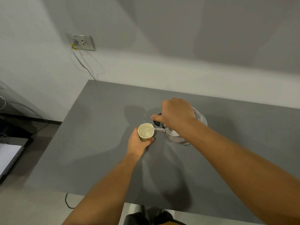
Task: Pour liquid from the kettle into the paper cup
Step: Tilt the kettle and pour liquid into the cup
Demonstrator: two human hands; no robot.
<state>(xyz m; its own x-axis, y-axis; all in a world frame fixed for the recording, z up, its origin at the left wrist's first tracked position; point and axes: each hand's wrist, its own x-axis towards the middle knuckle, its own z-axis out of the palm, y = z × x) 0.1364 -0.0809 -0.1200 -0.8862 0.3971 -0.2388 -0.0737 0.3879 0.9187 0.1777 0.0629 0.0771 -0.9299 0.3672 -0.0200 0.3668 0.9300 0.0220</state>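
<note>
A silver metal kettle [176, 137] is tilted to the left above the grey table [97, 151], its spout over the rim of a paper cup [145, 131]. My right hand [174, 112] grips the kettle's black handle from above. The cup is white inside with a patterned outside, and liquid shows in it under the spout. Around the cup's lower side my left hand [138, 143] is wrapped, holding it just above or on the table; I cannot tell which. My right forearm hides part of the kettle body.
A wall socket [81, 42] with a plugged-in cable is on the wall at the back left. A dark stand with a white sheet [8, 156] sits left of the table. A black cable [68, 202] lies on the floor by the table's front edge.
</note>
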